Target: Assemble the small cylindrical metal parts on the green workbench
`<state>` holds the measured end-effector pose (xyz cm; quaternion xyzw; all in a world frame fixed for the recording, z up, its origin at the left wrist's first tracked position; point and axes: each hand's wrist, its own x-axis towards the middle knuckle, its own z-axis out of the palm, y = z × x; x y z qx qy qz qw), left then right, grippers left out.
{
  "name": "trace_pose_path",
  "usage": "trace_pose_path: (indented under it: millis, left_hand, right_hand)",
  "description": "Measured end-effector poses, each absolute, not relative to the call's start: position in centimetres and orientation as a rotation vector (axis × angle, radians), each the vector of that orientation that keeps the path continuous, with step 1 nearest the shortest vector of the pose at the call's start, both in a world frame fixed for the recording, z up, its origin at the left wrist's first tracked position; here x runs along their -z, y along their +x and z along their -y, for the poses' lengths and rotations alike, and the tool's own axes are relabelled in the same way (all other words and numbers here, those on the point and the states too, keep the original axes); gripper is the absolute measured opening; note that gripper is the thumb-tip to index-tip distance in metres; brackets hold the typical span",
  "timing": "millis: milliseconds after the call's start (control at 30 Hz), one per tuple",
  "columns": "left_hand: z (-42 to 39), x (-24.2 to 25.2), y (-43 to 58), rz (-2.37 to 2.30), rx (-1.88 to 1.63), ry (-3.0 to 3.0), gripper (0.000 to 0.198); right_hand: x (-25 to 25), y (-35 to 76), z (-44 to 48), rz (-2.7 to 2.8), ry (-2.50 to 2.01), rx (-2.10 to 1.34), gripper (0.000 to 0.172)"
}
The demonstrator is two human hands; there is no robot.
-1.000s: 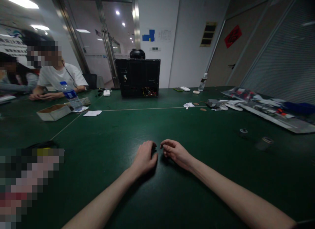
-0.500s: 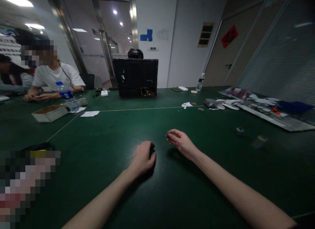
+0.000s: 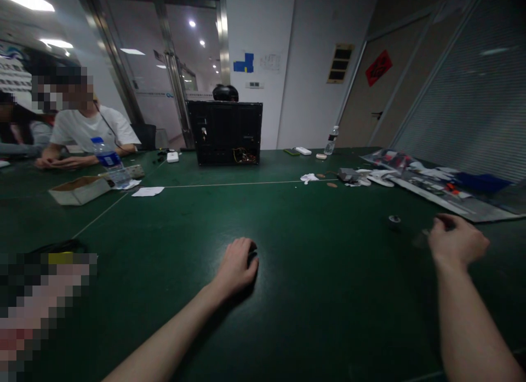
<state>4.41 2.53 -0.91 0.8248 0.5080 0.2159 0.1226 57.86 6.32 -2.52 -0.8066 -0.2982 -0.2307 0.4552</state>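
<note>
Green table point(image 3: 312, 250), left hand point(image 3: 236, 267) resting, no writing legible

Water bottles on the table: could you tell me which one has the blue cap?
The bottle at the left, beside the cardboard box; the far bottle lacks one.

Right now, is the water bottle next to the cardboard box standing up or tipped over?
Standing up. The water bottle rises straight from the green table with its blue cap on top, just behind the open cardboard box.

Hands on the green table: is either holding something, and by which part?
The left hand lies cupped over a small dark thing, covering its top. The right hand is curled beside a small roll; whether it holds anything cannot be told.
</note>
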Motion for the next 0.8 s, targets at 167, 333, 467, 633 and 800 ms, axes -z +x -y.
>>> trace_pose_path:
  millis: [167, 333, 467, 633, 800]
  left_hand:
    - [-2.4, 0.8, 4.4, -1.486, -0.613, 2.435, 0.017]
    - [-2.4, 0.8, 4.4, -1.484, -0.606, 2.433, 0.016]
    - [-2.3, 0.7, 4.4, -1.472, -0.623, 2.435, 0.015]
    - [-2.2, 0.5, 4.4, -1.467, -0.613, 2.439, 0.015]
    - [-2.3, 0.7, 4.4, -1.479, -0.601, 2.428, 0.016]
  right_hand:
    - [3.1, 59.8, -5.7, 0.616, -2.364, 0.223, 0.034]
    - [3.3, 60.0, -5.6, 0.617, -2.434, 0.118, 0.037]
    - [3.6, 60.2, -5.7, 0.633, -2.451, 0.085, 0.036]
    - [3.8, 60.2, -5.8, 0.593, -2.395, 0.114, 0.038]
    - [4.2, 60.6, -5.9, 0.605, -2.372, 0.09, 0.038]
